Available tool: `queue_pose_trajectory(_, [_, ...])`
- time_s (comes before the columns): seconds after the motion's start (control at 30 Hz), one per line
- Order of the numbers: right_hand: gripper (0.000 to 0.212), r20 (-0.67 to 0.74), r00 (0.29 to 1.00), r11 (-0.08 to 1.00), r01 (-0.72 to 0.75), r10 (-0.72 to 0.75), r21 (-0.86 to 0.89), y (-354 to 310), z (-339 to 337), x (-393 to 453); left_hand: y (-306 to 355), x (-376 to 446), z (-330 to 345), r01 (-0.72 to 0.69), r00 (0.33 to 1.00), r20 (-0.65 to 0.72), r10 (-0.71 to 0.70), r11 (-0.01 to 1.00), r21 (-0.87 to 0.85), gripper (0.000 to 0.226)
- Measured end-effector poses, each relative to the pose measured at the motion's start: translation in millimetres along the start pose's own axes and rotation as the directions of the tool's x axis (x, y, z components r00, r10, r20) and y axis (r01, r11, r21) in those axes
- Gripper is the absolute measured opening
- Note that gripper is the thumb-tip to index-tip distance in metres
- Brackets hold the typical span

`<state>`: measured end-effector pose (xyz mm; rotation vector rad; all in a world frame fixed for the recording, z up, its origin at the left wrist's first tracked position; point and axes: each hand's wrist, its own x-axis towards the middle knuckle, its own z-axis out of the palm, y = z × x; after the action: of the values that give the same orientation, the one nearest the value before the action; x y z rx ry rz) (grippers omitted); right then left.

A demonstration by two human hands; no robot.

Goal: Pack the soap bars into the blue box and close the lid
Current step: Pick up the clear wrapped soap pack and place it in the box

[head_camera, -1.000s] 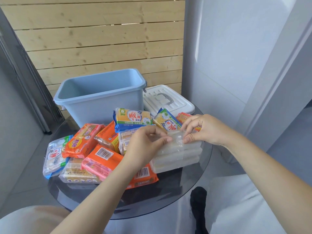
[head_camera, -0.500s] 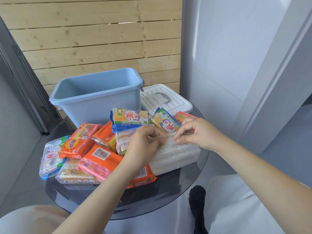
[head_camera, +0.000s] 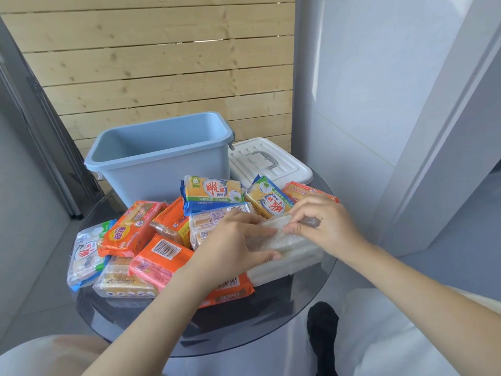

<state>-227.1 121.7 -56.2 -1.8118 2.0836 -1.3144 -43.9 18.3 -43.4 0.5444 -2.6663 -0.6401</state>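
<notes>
You're in a home, likely a balcony or entry corner: pine slat wall (head_camera: 162,63) far, white pillar (head_camera: 302,77) right of it, small round glass side table (head_camera: 271,321) near, grey floor tiles (head_camera: 32,267) left.

**Readable print on the soap packs**

The yellow soap pack with blue ends (head_camera: 212,195), standing in front of the blue box, bore the large red characters 雕牌 with 透明皂 beneath them. The tilted yellow pack (head_camera: 267,203) to its right showed the same 雕牌 mark upside down. An orange pack (head_camera: 174,222) carried a small word that looked like "Pico". A barcode stood on the orange pack (head_camera: 161,260) nearest the front; its digits were too small to read.
</notes>
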Motion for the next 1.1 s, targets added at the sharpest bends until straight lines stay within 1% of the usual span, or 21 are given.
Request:
queue_pose_trajectory(0.1, [0.01, 0.018, 1.0, 0.999, -0.006, 0.007, -0.051, -1.1, 0.6, -1.1, -1.1, 1.3, 0.3, 0.01, 1.0, 0.013, -0.01, 1.0, -0.023, 0.053])
queue_pose_trajectory(0.23, [0.013, -0.02, 0.998, 0.992, 0.049, -0.052, -0.114, -8.0, -4.2, -2.1, -1.2, 1.9, 0.9, 0.007, 1.0, 0.017, -0.006, 1.0, -0.013, 0.052])
queue_pose_trajectory(0.33, [0.018, -0.028, 0.999, 0.999, 0.014, -0.015, -0.053, -12.7, -12.6, -4.6, -0.9, 1.8, 2.0, 0.01, 1.0, 0.021, -0.01, 1.0, -0.015, 0.051])
queue_pose_trajectory(0.4, [0.027, 0.026, 1.0, 1.0, -0.01, 0.011, -0.027, -12.6, -17.6, -7.4, -1.7, 1.8, 2.6, 0.009, 1.0, 0.021, -0.009, 1.0, -0.02, 0.051])
queue_pose_trajectory(0.43, [0.032, 0.067, 0.998, 0.999, -0.011, 0.014, -0.051, -10.9, -20.3, -8.3, -2.1, 1.9, 2.8, 0.007, 1.0, 0.022, -0.007, 1.0, -0.018, 0.051])
queue_pose_trajectory(0.5, [0.036, 0.158, 0.987, 0.994, -0.013, 0.031, -0.108, -5.6, -26.5, -9.9, -2.7, 2.2, 3.5, -0.004, 1.0, 0.025, 0.004, 1.0, -0.001, 0.051])
queue_pose_trajectory(0.63, [0.043, 0.333, 0.941, 0.985, -0.009, 0.068, -0.173, 5.9, -35.7, -11.5, -3.7, 2.1, 3.7, -0.045, 0.999, 0.009, 0.045, 0.998, 0.039, 0.049])
queue_pose_trajectory(0.7, [0.045, 0.394, 0.916, 0.982, 0.0, 0.075, -0.188, 8.9, -35.3, -9.1, -4.5, 2.4, 2.7, -0.061, 0.998, 0.013, 0.06, 0.997, 0.048, 0.051])
queue_pose_trajectory(0.83, [0.036, 0.457, 0.884, 0.994, -0.061, 0.096, -0.091, 8.2, -31.6, -0.7, -5.3, 4.2, 0.8, -0.055, 0.997, 0.063, 0.053, 0.998, 0.034, 0.065])
queue_pose_trajectory(0.9, [0.035, 0.46, 0.882, 0.995, -0.076, 0.099, -0.069, 8.8, -29.7, 0.7, -5.4, 5.0, 1.8, -0.033, 0.998, 0.052, 0.032, 0.999, 0.025, 0.062])
queue_pose_trajectory(1.0, [0.041, 0.445, 0.889, 0.994, -0.092, 0.109, -0.06, 7.9, -27.8, -0.5, -3.9, 5.2, 4.8, 0.01, 1.0, 0.017, -0.01, 1.0, -0.013, 0.054])
queue_pose_trajectory(1.1, [0.037, 0.436, 0.893, 0.994, -0.093, 0.109, -0.058, 2.2, -30.3, -1.0, 0.4, 5.4, 4.8, 0.064, 0.997, -0.028, -0.068, 0.993, -0.102, 0.047])
